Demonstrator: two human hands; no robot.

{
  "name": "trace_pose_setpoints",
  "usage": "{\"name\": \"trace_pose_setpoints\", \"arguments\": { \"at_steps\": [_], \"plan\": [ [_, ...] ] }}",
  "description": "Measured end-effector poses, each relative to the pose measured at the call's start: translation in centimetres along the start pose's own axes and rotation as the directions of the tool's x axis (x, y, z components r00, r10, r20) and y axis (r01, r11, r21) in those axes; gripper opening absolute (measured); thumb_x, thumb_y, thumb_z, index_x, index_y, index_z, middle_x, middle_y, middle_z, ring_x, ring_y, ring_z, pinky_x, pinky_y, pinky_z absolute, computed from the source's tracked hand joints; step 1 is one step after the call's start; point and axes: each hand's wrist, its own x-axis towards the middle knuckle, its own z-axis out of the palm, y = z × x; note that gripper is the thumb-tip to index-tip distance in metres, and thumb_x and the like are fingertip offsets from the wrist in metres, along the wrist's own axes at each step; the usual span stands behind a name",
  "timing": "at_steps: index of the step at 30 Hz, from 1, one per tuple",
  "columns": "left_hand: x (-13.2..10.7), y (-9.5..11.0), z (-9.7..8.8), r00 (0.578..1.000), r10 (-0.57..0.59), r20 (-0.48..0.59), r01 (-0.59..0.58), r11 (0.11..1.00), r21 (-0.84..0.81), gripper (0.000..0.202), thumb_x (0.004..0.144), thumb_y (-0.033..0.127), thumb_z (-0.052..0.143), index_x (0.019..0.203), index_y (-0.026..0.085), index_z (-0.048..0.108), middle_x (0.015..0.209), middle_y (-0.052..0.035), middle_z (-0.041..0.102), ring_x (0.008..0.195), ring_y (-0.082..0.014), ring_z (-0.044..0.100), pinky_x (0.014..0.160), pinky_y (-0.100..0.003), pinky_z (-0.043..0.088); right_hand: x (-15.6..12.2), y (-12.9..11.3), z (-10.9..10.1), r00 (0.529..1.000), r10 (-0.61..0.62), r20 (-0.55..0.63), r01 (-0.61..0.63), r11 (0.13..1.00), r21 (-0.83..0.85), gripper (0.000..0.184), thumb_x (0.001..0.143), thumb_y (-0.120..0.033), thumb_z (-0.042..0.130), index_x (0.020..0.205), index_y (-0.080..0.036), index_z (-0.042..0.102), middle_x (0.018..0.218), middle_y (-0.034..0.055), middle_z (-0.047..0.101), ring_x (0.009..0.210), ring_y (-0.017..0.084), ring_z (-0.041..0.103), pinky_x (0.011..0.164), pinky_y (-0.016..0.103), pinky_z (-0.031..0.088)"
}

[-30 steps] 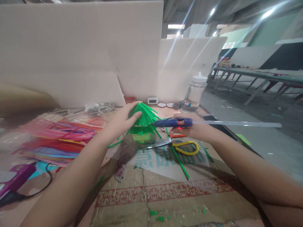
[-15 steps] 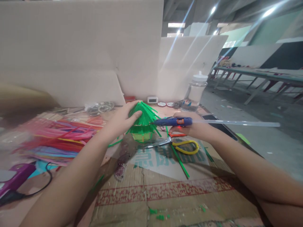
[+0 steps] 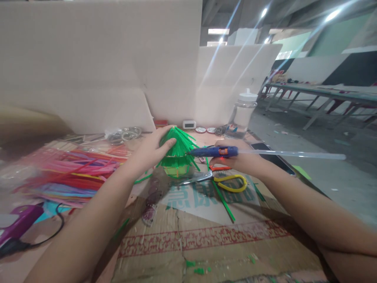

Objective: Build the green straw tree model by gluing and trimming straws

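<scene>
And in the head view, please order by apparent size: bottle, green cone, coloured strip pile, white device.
Coloured strip pile
Green cone and bottle: look alike; left hand partly covers the cone
White device

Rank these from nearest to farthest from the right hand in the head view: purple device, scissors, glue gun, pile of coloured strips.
Nearest to the right hand first:
1. Glue gun: held in it.
2. Scissors: just below it.
3. Pile of coloured strips: left, beyond the left forearm.
4. Purple device: far left edge.
</scene>
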Motion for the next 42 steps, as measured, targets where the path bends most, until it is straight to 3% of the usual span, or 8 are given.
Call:
{"name": "trace_pose_setpoints", "arguments": {
  "at_steps": [10, 22, 42],
  "plan": [
    [-0.06, 0.07, 0.01, 1.0, 0.002, 0.002, -0.002, 1.0, -0.013, 0.052, 0.096, 0.048, 0.045, 0.142, 0.024, 0.049, 0.141, -0.0063, 0.057, 0.13, -0.0266, 0.052, 0.111, -0.042, 0.04, 0.02, -0.08, 0.23, 0.998, 0.04, -0.049, -0.044, 0.996, -0.074, 0.029, 0.076, -0.042, 0.078, 0.07, -0.019, 0.062, 0.069, 0.0005, 0.061, 0.066, 0.015, 0.053, 0.06, 0.027, 0.032],
    [-0.01, 0.07, 0.01, 1.0, 0.017, 0.007, -0.017, 1.0, -0.021, 0.052, 0.097, 0.049, 0.044, 0.141, 0.023, 0.049, 0.141, -0.0069, 0.058, 0.129, -0.0258, 0.053, 0.111, -0.042, 0.04, 0.1, -0.09, 0.69, 0.995, -0.034, -0.099, 0.023, 0.994, -0.108, 0.027, 0.08, -0.04, 0.075, 0.069, -0.02, 0.06, 0.069, 0.0001, 0.059, 0.066, 0.015, 0.053, 0.061, 0.027, 0.033],
    [0.04, 0.08, -0.01, 1.0, 0.006, 0.007, -0.006, 1.0, -0.029, 0.053, 0.096, 0.048, 0.044, 0.141, 0.022, 0.049, 0.141, -0.0073, 0.058, 0.129, -0.026, 0.053, 0.112, -0.043, 0.039, -0.06, -0.44, -0.05, 1.0, 0.013, -0.017, -0.014, 0.994, -0.11, 0.026, 0.079, -0.041, 0.076, 0.07, -0.02, 0.062, 0.071, 0.0004, 0.063, 0.067, 0.016, 0.054, 0.059, 0.026, 0.032]
  ]
}}
